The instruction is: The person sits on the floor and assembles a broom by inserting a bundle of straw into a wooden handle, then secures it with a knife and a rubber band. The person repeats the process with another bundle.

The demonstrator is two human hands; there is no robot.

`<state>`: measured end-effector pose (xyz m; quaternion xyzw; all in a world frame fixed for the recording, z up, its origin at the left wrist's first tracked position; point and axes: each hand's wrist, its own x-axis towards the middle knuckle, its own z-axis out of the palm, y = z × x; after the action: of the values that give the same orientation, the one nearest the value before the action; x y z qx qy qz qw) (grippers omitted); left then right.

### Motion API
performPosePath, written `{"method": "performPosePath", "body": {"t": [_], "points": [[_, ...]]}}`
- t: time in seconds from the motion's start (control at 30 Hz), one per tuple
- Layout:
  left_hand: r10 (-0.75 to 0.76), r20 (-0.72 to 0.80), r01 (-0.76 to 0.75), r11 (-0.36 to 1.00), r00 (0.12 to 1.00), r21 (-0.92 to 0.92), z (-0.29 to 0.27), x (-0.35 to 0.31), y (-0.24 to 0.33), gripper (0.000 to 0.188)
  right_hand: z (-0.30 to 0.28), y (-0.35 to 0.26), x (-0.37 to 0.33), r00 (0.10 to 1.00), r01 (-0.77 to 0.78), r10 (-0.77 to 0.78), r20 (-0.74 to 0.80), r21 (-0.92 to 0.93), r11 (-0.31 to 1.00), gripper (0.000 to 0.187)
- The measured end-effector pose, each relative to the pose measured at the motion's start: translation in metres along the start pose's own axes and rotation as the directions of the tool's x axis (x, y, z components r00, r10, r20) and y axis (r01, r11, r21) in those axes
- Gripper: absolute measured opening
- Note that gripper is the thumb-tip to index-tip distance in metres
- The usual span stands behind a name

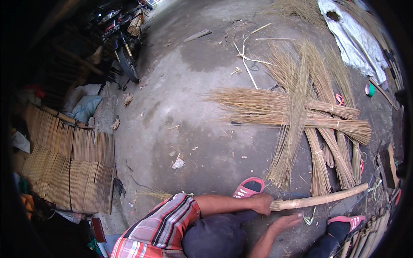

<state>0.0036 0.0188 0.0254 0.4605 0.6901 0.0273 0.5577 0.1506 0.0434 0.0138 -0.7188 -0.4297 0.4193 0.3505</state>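
Closed around the near end of a pale, slightly curved bamboo pole (322,198), my left hand (261,204) holds it low over the ground. Thin strands show at that end, beside my fist. My right hand (287,221) is below the pole, apart from it, with fingers stretched out and nothing visible in them. A green-white strip (309,218) lies just beyond its fingertips. Some straw tips (155,193) poke out left of my left arm; whether they join the held pole is hidden.
Several tied bundles of thin sticks (297,105) lie crossed at right. A white sack (352,41) and green tape roll (369,89) are beyond. Bamboo poles (370,236) lie at lower right. Slatted bamboo panels (71,172) and a motorbike (124,56) stand left.
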Motion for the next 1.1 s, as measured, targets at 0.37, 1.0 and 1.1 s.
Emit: {"method": "performPosePath", "body": {"t": [0.37,1.0,1.1], "points": [[0.006,-0.050,-0.001,0.996,0.999,0.092,-0.012,-0.013,0.013,0.043,-0.027,-0.158,0.080,0.819,0.439,-0.511,0.260,0.290,0.851,0.058],[0.089,-0.098,-0.057,0.956,0.991,0.288,0.009,0.000,-0.007,0.029,0.005,-0.038,0.007,0.589,0.791,-0.298,0.751,-0.461,0.402,0.048],[0.040,-0.107,-0.018,0.980,0.993,0.196,0.000,-0.009,-0.001,0.031,0.009,-0.022,-0.002,0.687,0.705,-0.670,0.282,-0.482,0.520,0.053]]}}
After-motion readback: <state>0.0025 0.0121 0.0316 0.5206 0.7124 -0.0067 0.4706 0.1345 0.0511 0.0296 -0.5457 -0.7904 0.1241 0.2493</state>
